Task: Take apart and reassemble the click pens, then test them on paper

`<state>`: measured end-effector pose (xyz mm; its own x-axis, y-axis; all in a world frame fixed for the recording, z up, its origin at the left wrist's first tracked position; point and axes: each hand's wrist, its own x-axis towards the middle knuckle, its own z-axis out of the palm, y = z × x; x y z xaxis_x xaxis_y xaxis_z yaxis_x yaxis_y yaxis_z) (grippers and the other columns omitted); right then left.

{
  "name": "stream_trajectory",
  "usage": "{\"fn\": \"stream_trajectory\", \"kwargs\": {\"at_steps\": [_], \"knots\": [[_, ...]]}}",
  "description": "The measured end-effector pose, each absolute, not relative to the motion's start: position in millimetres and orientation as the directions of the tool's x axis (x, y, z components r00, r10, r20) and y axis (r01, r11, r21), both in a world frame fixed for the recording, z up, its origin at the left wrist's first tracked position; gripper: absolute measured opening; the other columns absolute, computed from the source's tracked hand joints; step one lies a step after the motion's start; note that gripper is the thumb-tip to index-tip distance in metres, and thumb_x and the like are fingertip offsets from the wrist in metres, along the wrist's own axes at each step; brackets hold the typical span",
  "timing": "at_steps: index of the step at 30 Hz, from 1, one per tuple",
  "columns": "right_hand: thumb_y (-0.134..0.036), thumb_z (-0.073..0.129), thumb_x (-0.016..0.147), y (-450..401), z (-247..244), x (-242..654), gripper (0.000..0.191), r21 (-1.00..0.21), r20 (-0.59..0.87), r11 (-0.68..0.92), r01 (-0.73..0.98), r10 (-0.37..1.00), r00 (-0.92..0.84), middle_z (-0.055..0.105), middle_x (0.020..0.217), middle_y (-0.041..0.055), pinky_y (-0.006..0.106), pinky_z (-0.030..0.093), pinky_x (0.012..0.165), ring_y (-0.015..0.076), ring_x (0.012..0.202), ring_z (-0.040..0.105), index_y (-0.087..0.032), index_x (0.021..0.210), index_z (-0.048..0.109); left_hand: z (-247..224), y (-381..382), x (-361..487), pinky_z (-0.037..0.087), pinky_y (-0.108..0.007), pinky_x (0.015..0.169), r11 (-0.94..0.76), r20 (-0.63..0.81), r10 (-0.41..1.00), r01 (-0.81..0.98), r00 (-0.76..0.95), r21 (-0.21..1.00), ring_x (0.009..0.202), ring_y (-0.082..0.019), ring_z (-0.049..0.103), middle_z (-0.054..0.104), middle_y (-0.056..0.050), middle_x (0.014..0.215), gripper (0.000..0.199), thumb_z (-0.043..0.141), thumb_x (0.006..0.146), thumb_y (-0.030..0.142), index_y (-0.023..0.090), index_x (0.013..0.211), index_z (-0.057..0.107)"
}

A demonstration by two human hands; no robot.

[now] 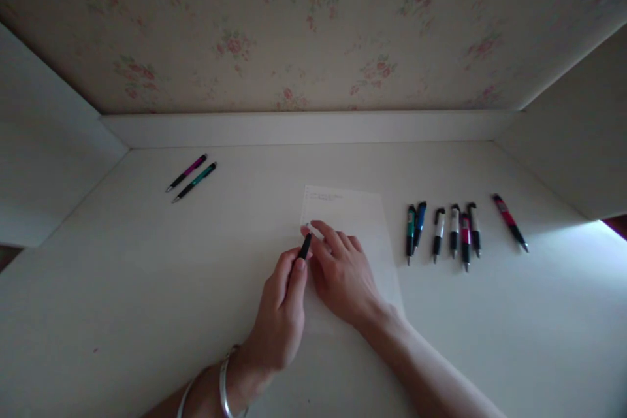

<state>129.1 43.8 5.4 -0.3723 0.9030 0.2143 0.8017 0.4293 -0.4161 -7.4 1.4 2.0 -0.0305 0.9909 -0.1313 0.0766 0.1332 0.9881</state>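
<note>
A black pen [305, 246] points up and away between my hands, over the left edge of a white sheet of paper [386, 255]. My left hand [281, 313], with bangles at the wrist, is closed around the pen's lower part, thumb on top. Resting over the sheet, my right hand [343, 271] has its fingers bent toward the pen's upper end. A small whitish piece shows at its fingertips, too small to make out. Small faint writing runs along the top of the sheet.
Purple [189, 172] and teal [196, 181] pens lie at the back left of the white desk [147, 287]. Several pens, including a green one [410, 235] and a white one [439, 235], lie right of the sheet. A red pen [509, 221] is farther right.
</note>
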Motion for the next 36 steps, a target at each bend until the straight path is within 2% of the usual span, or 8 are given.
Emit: {"fn": "stream_trajectory", "kwargs": {"at_steps": [4, 8, 11, 15, 23, 28, 33, 36], "knots": [[-0.022, 0.052, 0.094, 47, 9, 122, 0.056, -0.349, 0.110, 0.401, 0.847, 0.915, -0.387, 0.040, 0.160, 0.0098, 0.047, 0.048, 0.089, 0.0330, 0.116, 0.058, -0.022, 0.150, 0.045, 1, 2, -7, 0.048, -0.029, 0.080, 0.145, -0.145, 0.989, 0.010, 0.004, 0.989, 0.077, -0.016, 0.055, 0.064, -0.004, 0.093, 0.031, 0.045, 0.102, 0.044, 0.020, 0.109, 0.064], [-0.019, 0.049, 0.095, 56, 6, 122, 0.053, -0.389, 0.089, 0.364, 0.846, 0.929, -0.359, 0.047, 0.156, 0.0096, 0.047, 0.048, 0.095, 0.0334, 0.118, 0.055, -0.017, 0.148, 0.048, 3, 2, -9, 0.043, -0.025, 0.065, 0.153, -0.153, 0.988, 0.066, -0.008, 0.986, 0.066, -0.015, 0.047, 0.054, 0.001, 0.074, 0.033, 0.045, 0.101, 0.046, 0.018, 0.102, 0.064], [-0.018, 0.049, 0.097, 70, 2, 126, 0.042, -0.536, 0.115, 0.359, 0.765, 0.928, -0.354, 0.058, 0.145, 0.0097, 0.045, 0.047, 0.098, 0.0303, 0.114, 0.059, -0.021, 0.138, 0.060, 7, 3, -10, 0.035, -0.025, 0.057, 0.144, -0.150, 0.988, 0.135, 0.029, 0.980, 0.061, -0.014, 0.040, 0.047, 0.004, 0.068, 0.033, 0.049, 0.099, 0.048, 0.019, 0.093, 0.061], [-0.011, 0.051, 0.094, 90, -1, 130, 0.030, -0.685, 0.144, 0.354, 0.637, 0.923, -0.358, 0.071, 0.123, 0.0066, 0.039, 0.051, 0.092, 0.0251, 0.105, 0.067, -0.025, 0.102, 0.077, 5, 4, -10, 0.031, -0.025, 0.056, 0.167, -0.173, 0.984, 0.156, 0.028, 0.974, 0.059, -0.013, 0.036, 0.040, 0.005, 0.064, 0.039, 0.046, 0.100, 0.052, 0.020, 0.081, 0.055], [-0.026, 0.059, 0.094, 90, -9, 137, 0.018, -0.907, 0.183, 0.237, 0.347, 0.966, -0.181, 0.074, 0.107, 0.0079, 0.037, 0.055, 0.090, 0.0231, 0.099, 0.070, -0.025, 0.099, 0.076, 1, 2, -11, 0.039, -0.024, 0.063, 0.235, -0.237, 0.971, 0.088, 0.013, 0.968, 0.068, -0.015, 0.046, 0.050, 0.001, 0.072, 0.040, 0.044, 0.100, 0.054, 0.019, 0.090, 0.059], [-0.043, 0.062, 0.094, 79, -9, 146, 0.028, -0.992, 0.041, 0.044, 0.115, 0.999, -0.029, 0.079, 0.097, 0.0098, 0.041, 0.061, 0.082, 0.0256, 0.092, 0.075, -0.022, 0.105, 0.076, 8, 4, -10, 0.039, -0.025, 0.063, 0.193, -0.206, 0.977, 0.173, 0.061, 0.966, 0.072, -0.017, 0.052, 0.061, -0.003, 0.078, 0.038, 0.046, 0.100, 0.051, 0.018, 0.092, 0.064], [-0.044, 0.081, 0.078, 63, -9, 160, 0.025, -0.954, -0.198, -0.180, -0.238, 0.979, 0.054, 0.070, 0.130, 0.0086, 0.039, 0.057, 0.093, 0.0246, 0.105, 0.071, -0.026, 0.096, 0.081, 10, 5, -11, 0.041, -0.026, 0.066, 0.152, -0.176, 0.981, 0.225, 0.087, 0.962, 0.075, -0.018, 0.054, 0.063, -0.005, 0.082, 0.037, 0.045, 0.101, 0.048, 0.018, 0.096, 0.065], [-0.042, 0.088, 0.070, 55, -9, 164, 0.026, -0.912, -0.290, -0.258, -0.317, 0.955, 0.056, 0.078, 0.110, 0.0080, 0.034, 0.056, 0.092, 0.0228, 0.103, 0.070, -0.024, 0.088, 0.082, 11, 6, -11, 0.040, -0.026, 0.065, 0.141, -0.164, 0.983, 0.231, 0.083, 0.963, 0.074, -0.017, 0.053, 0.062, -0.004, 0.079, 0.037, 0.044, 0.101, 0.048, 0.018, 0.092, 0.064]]}}
